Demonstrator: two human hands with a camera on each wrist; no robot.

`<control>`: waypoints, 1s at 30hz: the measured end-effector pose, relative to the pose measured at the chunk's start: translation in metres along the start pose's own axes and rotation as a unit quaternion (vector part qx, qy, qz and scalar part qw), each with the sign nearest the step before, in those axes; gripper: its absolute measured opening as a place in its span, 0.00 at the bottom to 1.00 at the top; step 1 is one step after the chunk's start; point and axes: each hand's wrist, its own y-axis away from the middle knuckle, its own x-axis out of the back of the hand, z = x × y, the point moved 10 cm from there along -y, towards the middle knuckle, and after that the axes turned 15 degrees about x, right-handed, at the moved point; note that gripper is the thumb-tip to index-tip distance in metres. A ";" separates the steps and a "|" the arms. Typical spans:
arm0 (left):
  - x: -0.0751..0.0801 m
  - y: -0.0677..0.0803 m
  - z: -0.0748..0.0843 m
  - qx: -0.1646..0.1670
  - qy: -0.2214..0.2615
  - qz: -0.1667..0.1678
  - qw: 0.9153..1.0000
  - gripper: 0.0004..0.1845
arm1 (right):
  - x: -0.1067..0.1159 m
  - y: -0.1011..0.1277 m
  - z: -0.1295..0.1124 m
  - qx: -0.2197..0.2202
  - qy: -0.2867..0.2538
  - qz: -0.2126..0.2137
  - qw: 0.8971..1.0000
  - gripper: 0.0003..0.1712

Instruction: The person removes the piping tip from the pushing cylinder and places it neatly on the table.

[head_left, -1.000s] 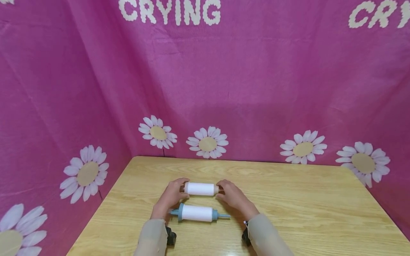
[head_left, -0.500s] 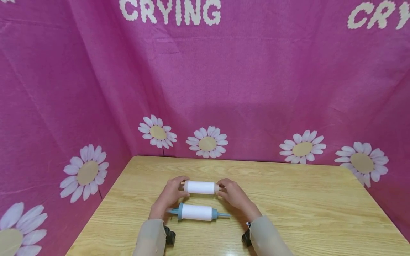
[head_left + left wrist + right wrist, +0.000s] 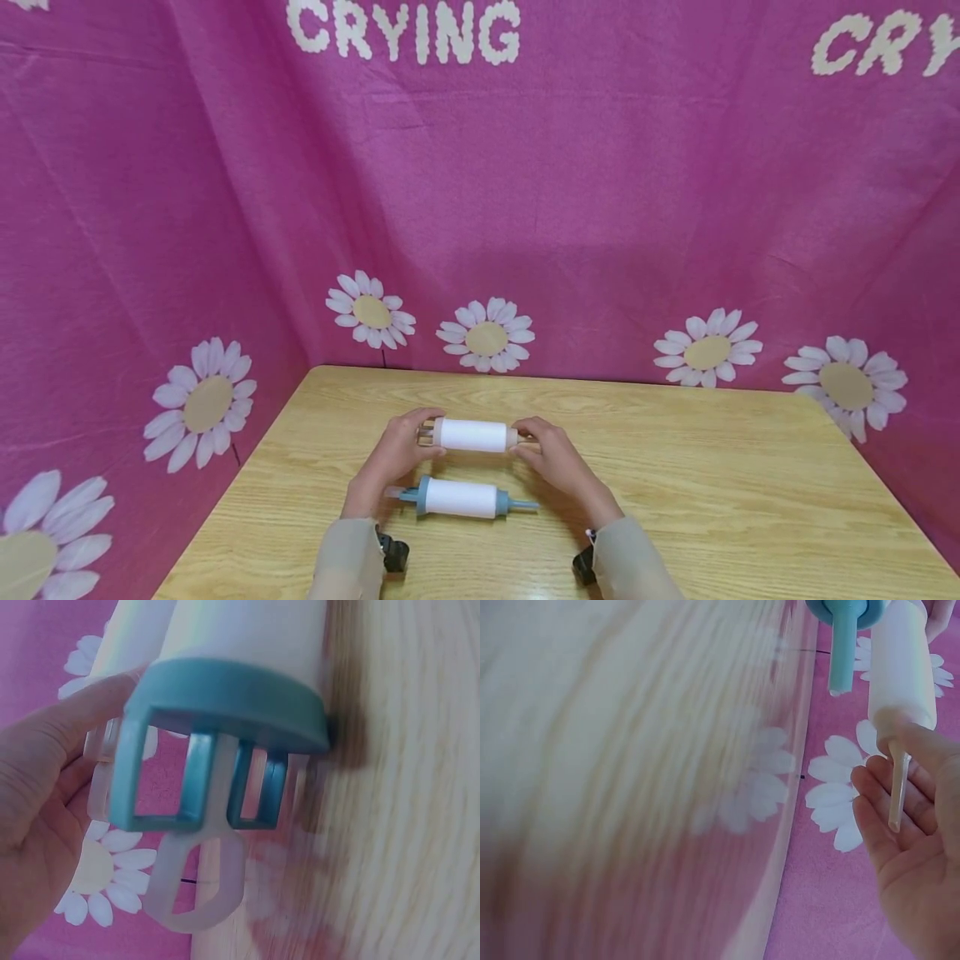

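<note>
My left hand (image 3: 395, 451) holds the left end of a white tube with beige ends (image 3: 473, 436), its thumb in front and fingers behind. At the other end my right hand (image 3: 557, 456) grips the beige neck; a thin beige spout (image 3: 898, 791) sticks out past the thumb in the right wrist view. The tube lies level, left to right. Nearer me rests a similar white tube with teal ends (image 3: 461, 498), touched by neither hand. Its teal loop handles and a translucent pull ring (image 3: 161, 889) show in the left wrist view; a teal spout (image 3: 843, 656) points right.
Both tubes are over a light wooden table (image 3: 712, 475). Behind and to the left hangs a magenta cloth (image 3: 562, 192) with white daisies and lettering. A black wrist camera (image 3: 393, 553) sits at each cuff.
Both hands have shifted slightly up in the head view with the beige-ended tube, which appears raised a little. More of its right spout shows. The teal-ended tube stays put.
</note>
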 end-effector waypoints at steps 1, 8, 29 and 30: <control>-0.001 0.000 0.000 -0.001 -0.001 0.000 1.000 0.29 | 0.001 0.001 0.000 0.001 0.003 0.001 1.000 0.17; -0.004 0.002 0.011 -0.023 0.007 -0.007 1.000 0.29 | 0.017 0.010 -0.004 -0.002 0.012 0.027 1.000 0.18; -0.036 0.005 0.052 -0.063 0.034 -0.035 0.997 0.28 | 0.058 0.048 0.002 -0.012 0.032 0.055 0.998 0.16; -0.038 0.005 0.055 -0.068 0.032 -0.035 0.997 0.28 | 0.061 0.050 0.002 -0.013 0.034 0.057 0.998 0.16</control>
